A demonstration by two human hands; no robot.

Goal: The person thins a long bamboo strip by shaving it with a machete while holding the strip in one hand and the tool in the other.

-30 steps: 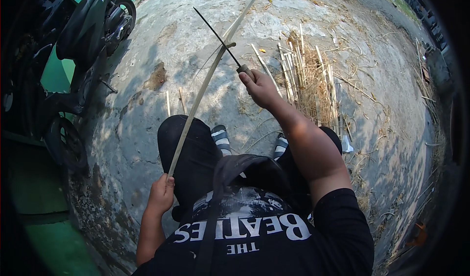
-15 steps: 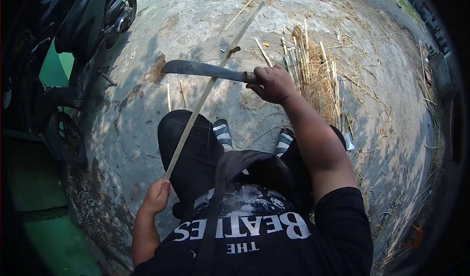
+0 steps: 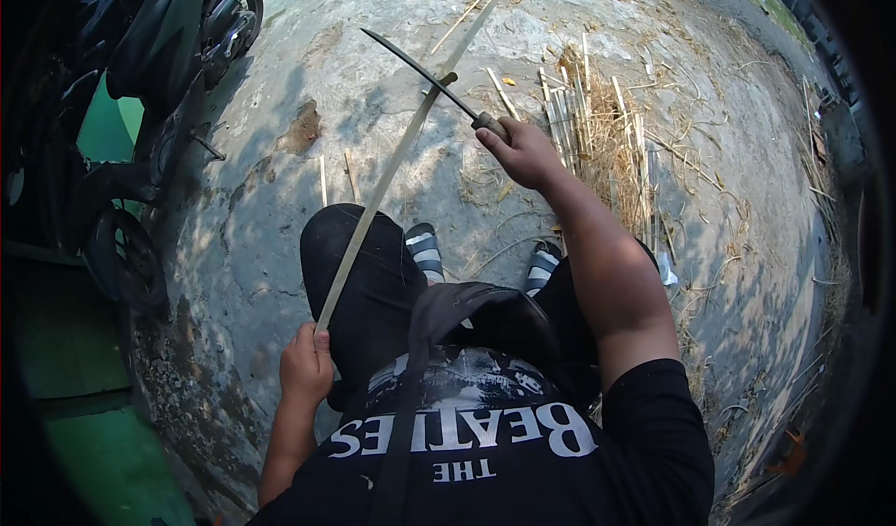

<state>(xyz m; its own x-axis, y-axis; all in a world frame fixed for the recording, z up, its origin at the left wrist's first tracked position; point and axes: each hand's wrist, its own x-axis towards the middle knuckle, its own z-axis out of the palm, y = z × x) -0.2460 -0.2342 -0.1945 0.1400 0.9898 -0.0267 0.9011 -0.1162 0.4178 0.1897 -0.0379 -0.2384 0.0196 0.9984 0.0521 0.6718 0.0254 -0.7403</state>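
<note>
My left hand (image 3: pixel 306 363), low and beside my left thigh, is closed around the near end of a long pale bamboo strip (image 3: pixel 373 207). From there the strip slants up and to the right, over my knee toward the ground ahead. My right hand (image 3: pixel 525 154) grips a machete by its wooden handle (image 3: pixel 492 127). The dark blade (image 3: pixel 403 56) is seen nearly edge-on and crosses the strip in its upper half. Where they cross, a small brown stub (image 3: pixel 450 79) shows; I cannot tell whether it belongs to the strip.
Right of my right hand lies a pile of split strips and dry shavings (image 3: pixel 607 143) on the concrete. Loose sticks (image 3: pixel 351 176) lie ahead of my left knee (image 3: pixel 359 255). A parked motorcycle (image 3: pixel 154 87) stands at the left. My sandalled feet (image 3: pixel 426 251) are below the strip.
The machete has turned from its flat side showing to nearly edge-on, its tip swinging away from me and rightward. My left hand has shifted slightly up and right with the strip.
</note>
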